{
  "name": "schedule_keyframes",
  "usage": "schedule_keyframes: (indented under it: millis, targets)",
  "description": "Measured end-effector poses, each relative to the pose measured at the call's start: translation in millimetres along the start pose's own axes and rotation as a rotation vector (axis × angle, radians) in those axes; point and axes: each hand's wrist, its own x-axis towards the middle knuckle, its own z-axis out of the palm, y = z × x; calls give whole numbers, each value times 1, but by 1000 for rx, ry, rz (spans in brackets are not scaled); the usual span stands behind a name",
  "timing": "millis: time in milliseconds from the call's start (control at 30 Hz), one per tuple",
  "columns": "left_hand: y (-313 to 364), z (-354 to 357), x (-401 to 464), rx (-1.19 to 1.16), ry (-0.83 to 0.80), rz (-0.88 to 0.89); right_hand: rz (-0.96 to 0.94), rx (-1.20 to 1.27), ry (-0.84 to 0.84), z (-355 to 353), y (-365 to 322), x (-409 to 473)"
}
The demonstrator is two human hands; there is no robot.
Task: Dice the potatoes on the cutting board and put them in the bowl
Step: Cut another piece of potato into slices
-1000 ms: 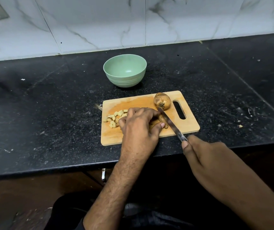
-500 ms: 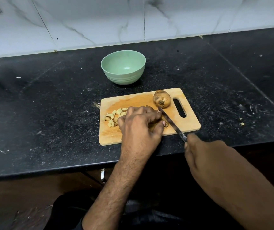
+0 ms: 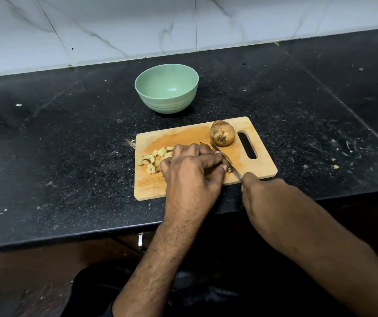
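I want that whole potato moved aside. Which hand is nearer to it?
Left. The left hand sits on the cutting board just in front of the whole potato; the right hand is back past the board's near edge, gripping the knife.

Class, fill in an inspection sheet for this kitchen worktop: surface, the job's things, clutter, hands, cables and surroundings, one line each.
Surface: black counter, speckled with crumbs and scraps.
Job's things: wooden cutting board near the front edge; whole potato by its handle slot; potato cubes piled at its left end; green bowl behind the board, nothing seen inside.
Clutter: small pale scraps right of the board.
Hands: left hand curled over a potato piece, mostly hidden; right hand grips the knife, blade against that piece.
Cables: nothing seen.
Surroundings: white marbled wall tiles behind the counter.
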Motion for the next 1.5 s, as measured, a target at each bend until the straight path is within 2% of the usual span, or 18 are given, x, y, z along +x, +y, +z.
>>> schedule_keyframes:
  millis: [200,300,533,767,1000,1500]
  targets:
    - [-1,0,-1,0,1,-9,40,2,-182,-5,17,-36]
    - [-1,1,-1,-6,-1,-24,58,20,-214,-8,23,-48]
    - [2,-2,-4,-21,-13,-21,65,55,-171,-25,29,-61]
    - [8,-1,-5,107,-40,21,3,183,68,-12,30,-35]
    - [7,0,-1,75,-31,-4,-40,277,104,3,33,-22]
    - [8,4,-3,3,-6,-77,-9,231,95,-6,32,-27]
